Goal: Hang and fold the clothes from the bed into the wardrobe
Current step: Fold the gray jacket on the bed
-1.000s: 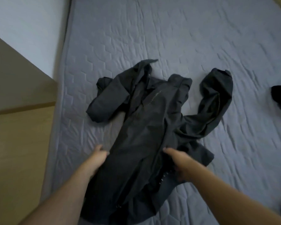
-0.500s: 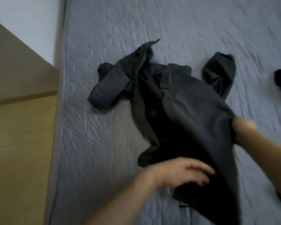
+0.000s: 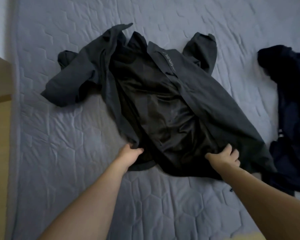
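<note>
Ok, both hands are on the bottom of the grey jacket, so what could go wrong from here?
The grey jacket lies open, shiny black lining up; the left hand and right hand grip only its hem, so lifting may let it slump and twist. Its left sleeve is bunched and may fold in crooked. The dark blue garment lies close and may get dragged along.

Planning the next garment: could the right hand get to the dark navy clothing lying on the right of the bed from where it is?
Probably yes, once it lets go. The right hand grips the grey jacket's hem, and the navy clothing lies just beyond the jacket's edge on the mattress, with nothing between them.
</note>
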`<state>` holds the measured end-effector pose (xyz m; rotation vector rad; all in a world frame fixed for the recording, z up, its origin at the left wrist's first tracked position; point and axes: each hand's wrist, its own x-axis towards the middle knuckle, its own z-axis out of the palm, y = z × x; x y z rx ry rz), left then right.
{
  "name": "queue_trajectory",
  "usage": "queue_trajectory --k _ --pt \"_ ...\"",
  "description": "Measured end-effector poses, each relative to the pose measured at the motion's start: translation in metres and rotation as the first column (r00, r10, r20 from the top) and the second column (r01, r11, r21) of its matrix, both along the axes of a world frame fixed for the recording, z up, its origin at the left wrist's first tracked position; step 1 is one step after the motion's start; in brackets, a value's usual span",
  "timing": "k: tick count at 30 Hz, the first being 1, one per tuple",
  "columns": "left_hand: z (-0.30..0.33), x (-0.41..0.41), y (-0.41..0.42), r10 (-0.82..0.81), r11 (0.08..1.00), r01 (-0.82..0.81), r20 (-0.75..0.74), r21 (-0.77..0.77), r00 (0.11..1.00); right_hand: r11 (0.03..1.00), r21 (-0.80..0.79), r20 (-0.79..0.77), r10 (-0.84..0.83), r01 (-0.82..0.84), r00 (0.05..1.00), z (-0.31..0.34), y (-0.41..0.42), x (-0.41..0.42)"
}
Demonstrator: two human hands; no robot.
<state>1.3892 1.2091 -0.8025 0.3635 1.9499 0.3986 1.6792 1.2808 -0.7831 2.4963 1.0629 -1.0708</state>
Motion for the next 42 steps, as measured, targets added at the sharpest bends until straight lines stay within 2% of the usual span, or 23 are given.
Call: queue_trajectory --k 2,4,5,6,8,10,12,14,15,16,18,19,20,22,24,26,29,31,35,38,39,40,42 --pt "0.003 0.017 0.001 0.165 0.986 -0.165 -0.001 0.006 0.986 0.997 0.081 0.053 -0.023 0.018 0.998 -0.008 -0.002 0.007" --pt "0.019 0.015 -0.007 0.446 0.889 -0.457 0.253 -0.016 0.859 0.989 0.134 0.106 -0.075 0.060 0.992 -0.012 0.005 0.020" --pt "0.031 0.006 -0.018 0.519 0.843 -0.535 0.355 -0.062 0.777 0.990 0.130 0.133 -0.074 0.057 0.988 -0.011 0.009 0.027" --pt "0.047 -0.016 -0.036 0.551 0.827 -0.552 0.350 -0.107 0.758 0.994 0.108 0.163 -0.038 0.020 0.986 -0.011 0.011 0.031" --pt "0.078 -0.072 -0.073 0.597 0.802 -0.577 0.166 -0.154 0.785 0.995 0.066 0.217 0.054 -0.069 0.975 -0.010 0.015 0.034" --pt "0.109 -0.132 -0.106 0.593 0.787 -0.609 -0.154 -0.096 0.790 0.993 0.001 0.208 0.113 -0.115 0.972 -0.006 0.013 0.023" --pt "0.133 -0.151 -0.115 0.313 0.914 -0.402 -0.536 -0.054 0.784 0.972 -0.084 0.186 0.233 -0.221 0.955 -0.004 0.002 0.007" --pt "0.141 -0.119 -0.102 0.071 0.993 -0.117 -0.733 -0.013 0.677 0.916 -0.140 0.202 0.398 -0.376 0.895 -0.003 -0.009 -0.007" --pt "0.141 -0.083 -0.088 -0.072 0.997 0.079 -0.715 -0.023 0.696 0.887 -0.154 0.221 0.460 -0.435 0.860 -0.002 -0.013 -0.011" --pt "0.140 -0.043 -0.073 -0.258 0.956 0.289 -0.611 -0.050 0.749 0.871 -0.160 0.239 0.491 -0.464 0.838 -0.002 -0.016 -0.014" --pt "0.133 0.040 -0.045 -0.639 0.765 0.637 -0.225 -0.091 0.736 0.873 -0.149 0.260 0.488 -0.465 0.833 -0.002 -0.019 -0.017" --pt "0.123 0.060 -0.040 -0.723 0.689 0.715 -0.048 -0.118 0.689 0.880 -0.135 0.267 0.474 -0.455 0.839 -0.003 -0.019 -0.016" --pt "0.115 0.073 -0.035 -0.733 0.670 0.726 0.014 -0.155 0.680 0.884 -0.127 0.276 0.467 -0.450 0.840 -0.004 -0.017 -0.014" --pt "0.089 0.068 -0.038 -0.613 0.788 0.586 -0.145 -0.191 0.777 0.880 -0.124 0.295 0.473 -0.458 0.830 -0.006 -0.014 -0.008" --pt "0.070 0.043 -0.053 -0.462 0.886 0.421 -0.439 -0.195 0.770 0.868 -0.123 0.317 0.494 -0.481 0.810 -0.009 -0.011 0.003" --pt "0.047 0.010 -0.072 -0.348 0.937 0.258 -0.564 -0.236 0.749 0.846 -0.129 0.342 0.528 -0.518 0.777 -0.015 -0.009 0.014" --pt "0.008 -0.025 -0.095 -0.040 0.961 -0.094 -0.470 -0.259 0.882 0.819 -0.140 0.352 0.566 -0.556 0.745 -0.025 0.000 0.026" --pt "-0.011 -0.029 -0.102 0.084 0.966 -0.171 -0.386 -0.195 0.919 0.783 -0.146 0.336 0.615 -0.605 0.714 -0.026 0.008 0.029" --pt "-0.009 -0.028 -0.105 0.200 0.955 -0.260 -0.332 -0.145 0.922 0.610 -0.146 0.190 0.790 -0.779 0.583 -0.009 0.016 0.022" --pt "0.007 -0.038 -0.137 0.416 0.885 -0.428 -0.102 -0.182 0.903 0.425 -0.124 0.012 0.904 -0.896 0.427 0.019 0.000 -0.009" --pt "0.014 -0.042 -0.155 0.437 0.871 -0.431 -0.030 -0.235 0.899 0.340 -0.111 -0.058 0.936 -0.934 0.347 0.028 -0.013 -0.023" --pt "0.019 -0.048 -0.178 0.323 0.894 -0.320 -0.044 -0.314 0.945 0.257 -0.101 -0.162 0.949 -0.961 0.271 0.037 -0.030 -0.039" --pt "0.026 -0.063 -0.227 -0.043 0.870 -0.068 -0.213 -0.488 0.976 0.138 -0.137 -0.466 0.865 -0.981 0.186 0.052 -0.067 -0.068"
